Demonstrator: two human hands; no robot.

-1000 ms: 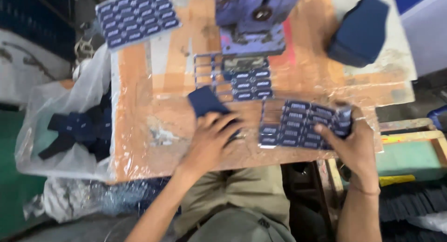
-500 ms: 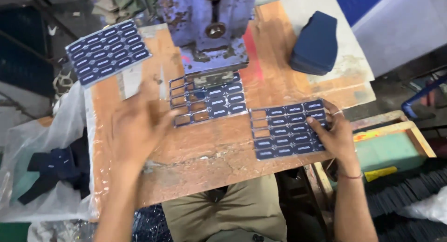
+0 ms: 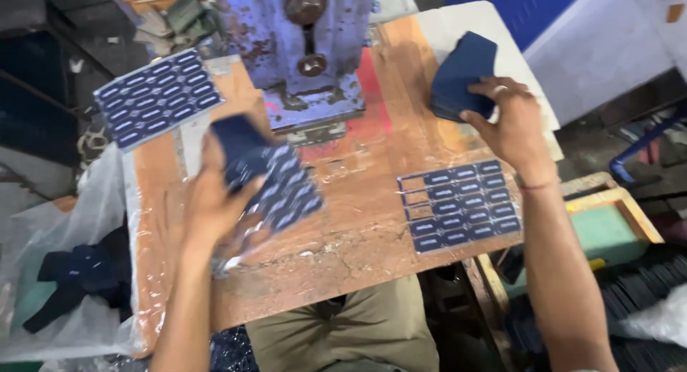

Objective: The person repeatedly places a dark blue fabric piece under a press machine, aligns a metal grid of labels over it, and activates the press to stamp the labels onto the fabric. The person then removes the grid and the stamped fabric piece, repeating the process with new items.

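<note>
The left hand (image 3: 211, 200) now holds a dark blue fabric piece and a sheet of blue labels (image 3: 286, 189), fingers closed around both and lifted just off the table (image 3: 358, 236); half a second ago that sheet lay flat under the blue press machine (image 3: 308, 50). The right hand (image 3: 512, 121) has left the near label sheet (image 3: 458, 204), which lies flat at the right, and reached far right, fingers curled on the stack of dark blue fabric (image 3: 461, 75). Another label sheet (image 3: 157, 96) lies far left.

Bare tabletop (image 3: 358, 200) between hands open; press machine (image 3: 308, 50) blocks rear, label sheet (image 3: 458, 204) lies right
</note>
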